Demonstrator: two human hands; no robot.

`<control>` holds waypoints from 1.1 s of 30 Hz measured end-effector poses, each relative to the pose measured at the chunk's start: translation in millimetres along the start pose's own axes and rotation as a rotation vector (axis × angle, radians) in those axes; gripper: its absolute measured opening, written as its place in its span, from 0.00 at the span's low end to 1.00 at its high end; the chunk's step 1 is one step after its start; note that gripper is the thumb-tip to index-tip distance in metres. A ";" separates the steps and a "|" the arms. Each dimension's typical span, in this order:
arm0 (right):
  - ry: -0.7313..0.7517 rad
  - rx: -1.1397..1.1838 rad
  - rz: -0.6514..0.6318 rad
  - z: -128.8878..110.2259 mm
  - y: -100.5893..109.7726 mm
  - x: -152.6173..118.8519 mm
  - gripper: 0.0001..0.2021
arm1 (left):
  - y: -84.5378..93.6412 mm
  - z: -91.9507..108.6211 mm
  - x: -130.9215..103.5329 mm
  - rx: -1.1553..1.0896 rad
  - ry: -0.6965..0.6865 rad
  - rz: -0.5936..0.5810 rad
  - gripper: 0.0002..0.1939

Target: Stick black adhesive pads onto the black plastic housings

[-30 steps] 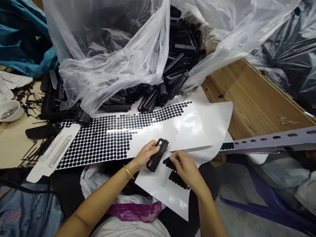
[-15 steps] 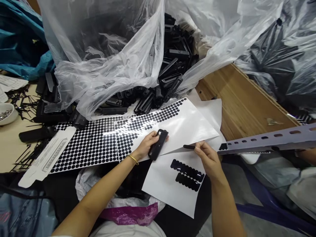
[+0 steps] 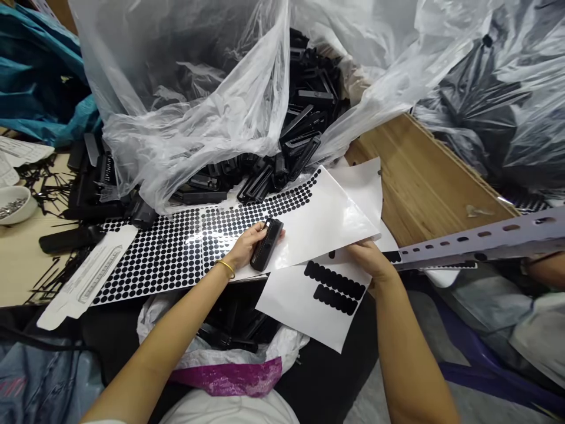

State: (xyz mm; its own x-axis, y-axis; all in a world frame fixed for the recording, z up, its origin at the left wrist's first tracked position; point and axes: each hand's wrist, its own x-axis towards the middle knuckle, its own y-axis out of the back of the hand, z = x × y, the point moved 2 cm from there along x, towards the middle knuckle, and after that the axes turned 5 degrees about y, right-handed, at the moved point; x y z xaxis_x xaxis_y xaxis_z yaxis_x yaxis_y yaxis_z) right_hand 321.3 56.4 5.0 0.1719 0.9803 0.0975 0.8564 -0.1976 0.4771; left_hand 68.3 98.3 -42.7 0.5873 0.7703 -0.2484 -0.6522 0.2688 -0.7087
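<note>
My left hand (image 3: pixel 247 244) is closed on a black plastic handle-like part (image 3: pixel 266 244) with a slot along one side, held just above a large white sheet (image 3: pixel 326 218). At the sheet's right corner, my right hand (image 3: pixel 369 254) is bent round the paper edges. Its fingertips are partly hidden, and I cannot tell which sheet they grip. The tip of a small dark piece (image 3: pixel 332 254) shows beside them. Below lies a smaller white sheet (image 3: pixel 304 315) with two rows of black round stickers (image 3: pixel 335 281). Many more black dots (image 3: pixel 163 253) cover the left sheet.
Clear plastic bags (image 3: pixel 198 129) spill black plastic parts (image 3: pixel 304 129) behind the sheets. A printed white carton (image 3: pixel 88 277) and a white bowl of small metal pieces (image 3: pixel 16 205) sit left. A perforated metal bar (image 3: pixel 481 238) juts in from the right. An open bag (image 3: pixel 225 377) rests near my lap.
My right hand has moved to the sheet's right corner; the thin black piece it held is now mostly out of sight. The smaller sheet has shifted upward. My left hand tilts its part more upright.
</note>
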 end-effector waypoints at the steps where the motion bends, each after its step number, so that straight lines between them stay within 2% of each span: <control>1: -0.019 0.020 -0.063 -1.7 0.6 -4.6 0.11 | 0.0 0.1 -0.1 0.000 0.001 0.003 0.10; 3: -0.050 0.047 -0.150 -5.0 1.2 -15.8 0.13 | -0.8 0.5 -0.6 0.000 0.010 0.008 0.09; 4: -0.047 0.038 -0.148 -6.2 1.6 -21.0 0.14 | -1.4 0.7 -0.8 0.000 0.015 0.011 0.09; 8: 0.046 -0.247 0.001 -3.3 1.9 -32.3 0.15 | -2.8 1.7 -1.0 -0.003 0.024 0.022 0.09; 11: 0.105 -0.477 0.041 6.8 -2.1 -31.4 0.12 | -1.8 0.8 -0.5 -0.007 0.022 0.019 0.09; 16: 0.122 -0.605 0.129 17.1 -12.3 -27.6 0.09 | -0.9 -1.3 0.7 0.000 0.016 -0.003 0.09; 19: 0.054 -0.519 0.160 10.3 -14.0 -32.3 0.09 | -0.9 -1.1 1.4 0.013 0.019 -0.004 0.10; 23: -0.078 -0.189 0.115 -8.0 -2.7 -53.5 0.09 | 0.3 0.4 -0.4 0.027 0.029 -0.004 0.09; 27: -0.150 0.050 0.158 -27.6 3.0 -78.0 0.09 | -2.7 -0.8 -12.7 0.043 0.088 0.036 0.10; 29: -0.162 0.119 0.150 -37.2 -10.9 -83.7 0.10 | -6.9 -3.7 -24.1 0.049 0.124 0.044 0.11; 33: -0.141 0.231 -0.010 -56.3 -65.6 -81.0 0.09 | -10.9 -11.8 -52.5 0.062 0.203 0.089 0.14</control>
State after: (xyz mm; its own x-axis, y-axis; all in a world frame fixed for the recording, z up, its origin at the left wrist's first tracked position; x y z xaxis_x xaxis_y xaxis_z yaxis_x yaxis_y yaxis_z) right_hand 223.8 -10.2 14.9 0.2151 0.9759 -0.0368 0.9441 -0.1982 0.2635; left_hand 50.2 48.1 -29.7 0.6064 0.6620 -0.4405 -0.7303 0.2444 -0.6379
